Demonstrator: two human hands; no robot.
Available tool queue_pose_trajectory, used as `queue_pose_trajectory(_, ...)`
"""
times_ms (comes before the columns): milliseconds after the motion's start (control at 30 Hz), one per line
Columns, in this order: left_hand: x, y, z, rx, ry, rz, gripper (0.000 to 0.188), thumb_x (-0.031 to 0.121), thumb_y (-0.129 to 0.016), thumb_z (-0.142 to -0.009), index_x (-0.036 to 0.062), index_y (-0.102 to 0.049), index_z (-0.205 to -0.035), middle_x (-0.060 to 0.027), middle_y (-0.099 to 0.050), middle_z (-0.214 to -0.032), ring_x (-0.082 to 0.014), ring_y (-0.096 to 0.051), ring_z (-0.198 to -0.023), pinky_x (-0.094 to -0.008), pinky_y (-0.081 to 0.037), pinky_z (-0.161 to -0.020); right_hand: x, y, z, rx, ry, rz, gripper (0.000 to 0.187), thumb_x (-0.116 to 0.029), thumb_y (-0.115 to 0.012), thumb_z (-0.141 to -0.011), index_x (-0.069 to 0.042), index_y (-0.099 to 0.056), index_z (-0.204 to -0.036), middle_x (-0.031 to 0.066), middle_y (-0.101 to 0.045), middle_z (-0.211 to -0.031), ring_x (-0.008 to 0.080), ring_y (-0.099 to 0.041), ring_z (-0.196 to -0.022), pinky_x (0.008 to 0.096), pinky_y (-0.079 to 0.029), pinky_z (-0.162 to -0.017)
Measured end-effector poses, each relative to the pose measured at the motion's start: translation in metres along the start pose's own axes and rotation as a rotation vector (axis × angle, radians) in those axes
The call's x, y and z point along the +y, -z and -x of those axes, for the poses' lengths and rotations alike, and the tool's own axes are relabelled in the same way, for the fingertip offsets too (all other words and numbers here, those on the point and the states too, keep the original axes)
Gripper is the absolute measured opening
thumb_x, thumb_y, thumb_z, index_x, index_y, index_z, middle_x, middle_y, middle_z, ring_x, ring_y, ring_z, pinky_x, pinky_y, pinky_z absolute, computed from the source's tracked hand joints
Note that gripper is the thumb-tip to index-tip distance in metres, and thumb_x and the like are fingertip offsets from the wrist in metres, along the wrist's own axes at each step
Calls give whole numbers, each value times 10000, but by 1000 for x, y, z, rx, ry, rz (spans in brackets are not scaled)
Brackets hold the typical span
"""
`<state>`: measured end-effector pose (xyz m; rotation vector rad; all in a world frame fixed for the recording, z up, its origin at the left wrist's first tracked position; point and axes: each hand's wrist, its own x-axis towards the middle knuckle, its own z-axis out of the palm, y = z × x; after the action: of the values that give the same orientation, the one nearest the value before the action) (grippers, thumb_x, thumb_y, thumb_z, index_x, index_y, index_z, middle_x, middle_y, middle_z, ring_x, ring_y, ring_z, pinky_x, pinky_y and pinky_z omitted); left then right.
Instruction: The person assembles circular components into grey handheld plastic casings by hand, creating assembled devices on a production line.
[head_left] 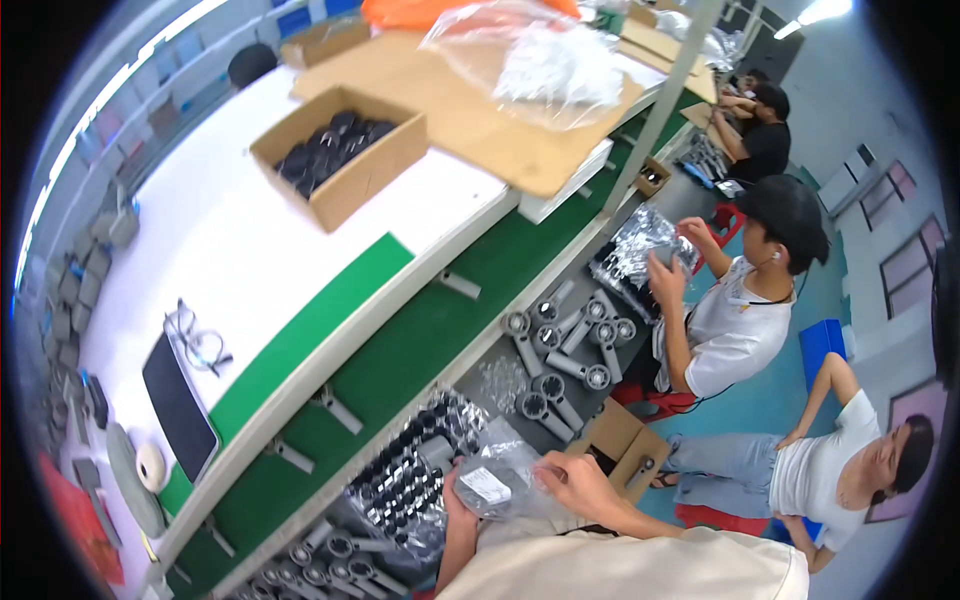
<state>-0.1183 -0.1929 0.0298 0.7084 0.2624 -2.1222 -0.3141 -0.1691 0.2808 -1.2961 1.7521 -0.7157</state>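
A clear plastic bag (pixel 510 455) with a white label (pixel 484 486) is held low in front of me; something grey shows through it. My left hand (pixel 460 508) is closed around the bag's left side. At its right edge, the bent fingers of my right hand (pixel 578 485) pinch the plastic. Just beyond my left hand lie rows of black round parts (pixel 405 470) on clear plastic. Grey ring-headed handles (pixel 345 570) are piled to the lower left, with more handles (pixel 568 340) farther along the bench.
A green conveyor belt (pixel 390 365) runs beside the grey bench. On the white table above stand a cardboard box of black parts (pixel 372 172), a dark tablet (pixel 180 405) and glasses (pixel 205 345). An open carton (pixel 640 455) is at my right. Co-workers (pixel 740 330) sit and stand beyond.
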Motion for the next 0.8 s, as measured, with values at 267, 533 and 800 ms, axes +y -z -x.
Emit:
queue_pose_trajectory(267, 22, -53, -1, -240, 77, -79, 270, 219, -559, -808, 206, -556, -1078, -119, -456, -1287, -364, -402, -1191, -595, -371, -915, -120, 161, 3, 107, 427, 160, 116, -138, -639, -809, -25, -645, -779, 14, -599, -632, 63, -564, -557, 194, -412, -493)
queue_pose_trajectory(533, 35, -55, 9, -141, 116, -204, 280, 177, -534, -829, 182, -517, -1109, -163, -545, -1169, -365, -580, -957, -481, -484, -801, -244, 408, -107, 600, 414, 596, 237, -334, -617, -816, -108, -605, -746, -84, -453, -591, -5, -374, -502, 155, -233, -426)
queue_pose_trajectory(800, 41, -45, 51, 16, 88, -225, 199, 102, -515, -844, 128, -522, -1042, -97, -543, -795, -145, -410, -487, -262, -351, -425, -270, 532, -287, 980, 267, 1097, 245, -227, -635, -711, 8, -657, -777, 99, -598, -650, 179, -552, -608, 301, -460, -568)
